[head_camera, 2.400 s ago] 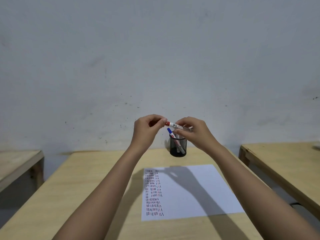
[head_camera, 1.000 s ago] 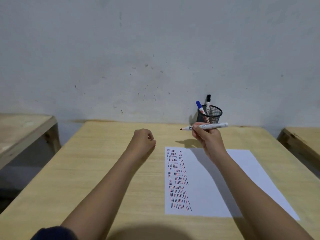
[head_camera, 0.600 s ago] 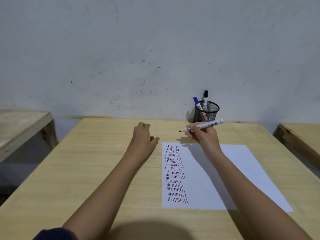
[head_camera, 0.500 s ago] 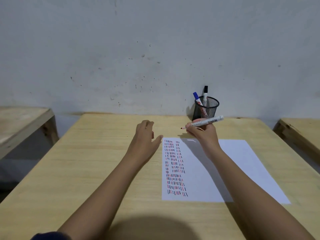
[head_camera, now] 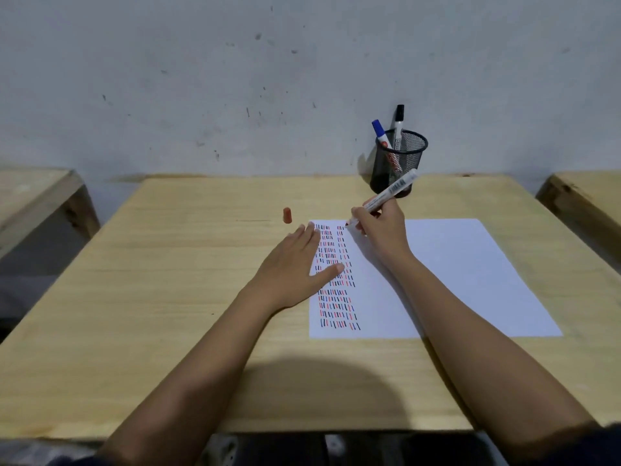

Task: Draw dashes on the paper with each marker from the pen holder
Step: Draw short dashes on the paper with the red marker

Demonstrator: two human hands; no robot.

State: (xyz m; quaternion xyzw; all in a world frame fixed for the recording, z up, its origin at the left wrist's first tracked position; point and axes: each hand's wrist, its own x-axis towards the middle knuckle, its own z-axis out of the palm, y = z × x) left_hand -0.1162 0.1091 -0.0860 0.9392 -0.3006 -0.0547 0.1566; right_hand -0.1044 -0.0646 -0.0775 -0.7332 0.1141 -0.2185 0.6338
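Note:
A white sheet of paper (head_camera: 463,274) lies on the wooden table (head_camera: 168,297), with columns of red, blue and black dashes down its left side. My right hand (head_camera: 379,230) grips an uncapped white marker (head_camera: 391,191), its tip touching the paper's top near the dash columns. My left hand (head_camera: 295,264) lies flat, fingers spread, on the paper's left edge. The marker's red cap (head_camera: 287,215) stands on the table beyond my left hand. A black mesh pen holder (head_camera: 398,166) at the back holds a blue-capped marker (head_camera: 379,129) and a black-capped marker (head_camera: 399,121).
A grey wall rises directly behind the table. Another wooden table (head_camera: 33,196) stands to the left and a third (head_camera: 591,200) to the right, each across a gap.
The cap has come off the marker and now stands on the table. My left hand went flat onto the paper's edge. My right hand lowered the marker tip to the paper.

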